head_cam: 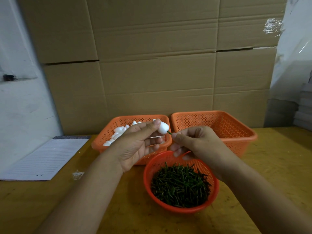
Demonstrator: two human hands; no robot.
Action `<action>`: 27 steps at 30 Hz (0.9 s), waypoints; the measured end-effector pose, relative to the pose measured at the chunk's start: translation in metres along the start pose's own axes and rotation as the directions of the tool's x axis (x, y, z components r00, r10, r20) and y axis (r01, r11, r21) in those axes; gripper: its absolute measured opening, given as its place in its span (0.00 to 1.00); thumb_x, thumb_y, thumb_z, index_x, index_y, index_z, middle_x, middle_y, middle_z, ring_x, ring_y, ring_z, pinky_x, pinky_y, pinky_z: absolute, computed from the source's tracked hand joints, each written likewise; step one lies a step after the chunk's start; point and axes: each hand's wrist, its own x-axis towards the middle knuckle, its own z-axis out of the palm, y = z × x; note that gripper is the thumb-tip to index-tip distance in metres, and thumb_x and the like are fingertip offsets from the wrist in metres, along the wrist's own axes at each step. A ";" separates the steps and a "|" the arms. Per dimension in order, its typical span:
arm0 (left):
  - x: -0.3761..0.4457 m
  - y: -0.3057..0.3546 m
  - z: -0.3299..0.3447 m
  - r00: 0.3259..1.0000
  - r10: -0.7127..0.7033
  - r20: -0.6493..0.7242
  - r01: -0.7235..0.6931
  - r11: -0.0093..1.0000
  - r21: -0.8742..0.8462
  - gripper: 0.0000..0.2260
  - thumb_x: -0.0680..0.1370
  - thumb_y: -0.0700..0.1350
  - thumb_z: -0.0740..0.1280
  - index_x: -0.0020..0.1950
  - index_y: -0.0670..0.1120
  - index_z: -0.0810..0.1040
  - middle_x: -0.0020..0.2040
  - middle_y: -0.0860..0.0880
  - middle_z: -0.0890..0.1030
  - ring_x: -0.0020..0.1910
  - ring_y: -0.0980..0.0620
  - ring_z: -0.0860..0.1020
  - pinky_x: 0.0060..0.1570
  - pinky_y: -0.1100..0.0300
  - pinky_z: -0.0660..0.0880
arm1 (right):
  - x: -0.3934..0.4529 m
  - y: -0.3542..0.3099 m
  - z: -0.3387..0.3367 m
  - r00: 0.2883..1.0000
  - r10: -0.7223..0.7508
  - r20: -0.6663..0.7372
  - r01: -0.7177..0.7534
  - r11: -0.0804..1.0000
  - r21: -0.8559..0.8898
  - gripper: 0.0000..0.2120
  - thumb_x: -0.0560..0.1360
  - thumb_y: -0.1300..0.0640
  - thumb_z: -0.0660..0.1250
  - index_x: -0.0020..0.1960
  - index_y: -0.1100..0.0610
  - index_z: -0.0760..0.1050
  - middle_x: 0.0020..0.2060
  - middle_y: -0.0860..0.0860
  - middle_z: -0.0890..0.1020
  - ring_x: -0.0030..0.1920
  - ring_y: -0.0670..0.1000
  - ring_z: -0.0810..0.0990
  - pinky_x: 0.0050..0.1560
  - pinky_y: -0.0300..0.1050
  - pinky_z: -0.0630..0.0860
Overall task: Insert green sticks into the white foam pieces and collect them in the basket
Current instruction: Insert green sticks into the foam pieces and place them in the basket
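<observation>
My left hand (138,142) pinches a white foam piece (163,127) between thumb and fingers, above the left orange basket (108,134), which holds several more foam pieces (118,133). My right hand (194,141) pinches a green stick (169,132) whose tip touches the foam piece's pointed end. A round red basket (181,209) in front holds a heap of green sticks (180,184). The right orange basket (236,130) shows no contents from here.
A lined notepad (45,157) lies on the wooden table (33,200) at the left, with white foam crumbs (77,174) near it. Cardboard boxes (152,65) form a wall behind the baskets. Grey stacked items (303,107) stand at the far right.
</observation>
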 end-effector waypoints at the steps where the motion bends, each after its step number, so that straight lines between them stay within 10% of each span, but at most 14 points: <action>1: 0.000 0.000 0.000 1.000 -0.002 0.001 0.002 1.000 0.006 0.11 0.70 0.56 0.74 0.43 0.50 0.87 0.42 0.51 0.84 0.39 0.57 0.82 0.37 0.64 0.78 | 0.000 0.000 0.000 1.000 0.000 -0.001 0.000 1.000 0.000 0.09 0.79 0.54 0.68 0.46 0.60 0.82 0.38 0.54 0.87 0.36 0.48 0.85 0.33 0.36 0.76; 27: -0.002 -0.001 0.014 0.985 0.135 -0.109 -0.128 0.989 0.070 0.25 0.64 0.54 0.78 0.57 0.46 0.82 0.48 0.47 0.84 0.39 0.55 0.81 0.38 0.63 0.78 | -0.001 -0.002 0.004 0.998 0.029 -0.056 -0.018 0.982 0.189 0.07 0.79 0.54 0.68 0.48 0.57 0.81 0.38 0.53 0.86 0.34 0.47 0.83 0.30 0.36 0.74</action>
